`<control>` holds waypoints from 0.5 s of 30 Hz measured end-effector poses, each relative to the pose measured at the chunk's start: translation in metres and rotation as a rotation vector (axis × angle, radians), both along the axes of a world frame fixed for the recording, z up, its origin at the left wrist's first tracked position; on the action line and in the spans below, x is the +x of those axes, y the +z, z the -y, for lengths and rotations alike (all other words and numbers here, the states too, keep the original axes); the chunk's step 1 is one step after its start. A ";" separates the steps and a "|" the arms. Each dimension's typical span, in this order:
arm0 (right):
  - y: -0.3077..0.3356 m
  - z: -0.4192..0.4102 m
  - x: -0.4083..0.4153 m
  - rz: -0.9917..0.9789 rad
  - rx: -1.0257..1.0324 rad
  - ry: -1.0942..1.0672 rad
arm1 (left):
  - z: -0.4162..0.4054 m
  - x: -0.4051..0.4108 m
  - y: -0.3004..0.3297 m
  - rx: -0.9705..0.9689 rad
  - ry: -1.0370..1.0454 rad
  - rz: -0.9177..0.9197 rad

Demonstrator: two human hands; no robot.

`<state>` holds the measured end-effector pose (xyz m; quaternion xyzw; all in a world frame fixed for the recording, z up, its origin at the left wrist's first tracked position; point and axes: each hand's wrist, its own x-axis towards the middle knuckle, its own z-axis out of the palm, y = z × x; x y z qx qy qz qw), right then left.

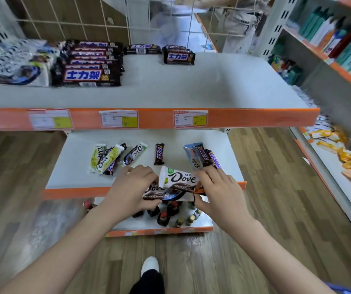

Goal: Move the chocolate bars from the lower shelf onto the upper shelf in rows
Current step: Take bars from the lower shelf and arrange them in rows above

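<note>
My left hand (135, 186) and my right hand (217, 188) together hold a small stack of Dove bars above the lower shelf's front edge (74, 193). A white Dove bar (179, 178) lies on top and a dark Dove bar (156, 193) sits under it. Loose bars remain on the lower shelf: a Dove cluster (106, 159) at left, a single Snickers bar (159, 154) in the middle, and a mixed pile (202, 159) by my right fingers. On the upper shelf (191, 90) stand a row of Snickers bars (87, 64), white Dove bars (15, 64) at far left and a short Snickers stack (178, 55).
Small bottles (168, 215) stand on the bottom shelf under my hands. To the right, another shelving unit holds bottles (340, 41) and orange packets (348, 158). A wire grid (74, 22) backs the upper shelf. My shoe (150, 265) is on the wood floor.
</note>
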<state>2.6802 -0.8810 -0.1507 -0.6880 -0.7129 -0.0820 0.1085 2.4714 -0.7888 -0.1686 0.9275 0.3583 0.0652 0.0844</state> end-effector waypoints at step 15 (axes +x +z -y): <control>0.096 0.034 0.005 0.021 0.226 0.044 | 0.038 -0.022 0.102 0.104 0.018 0.175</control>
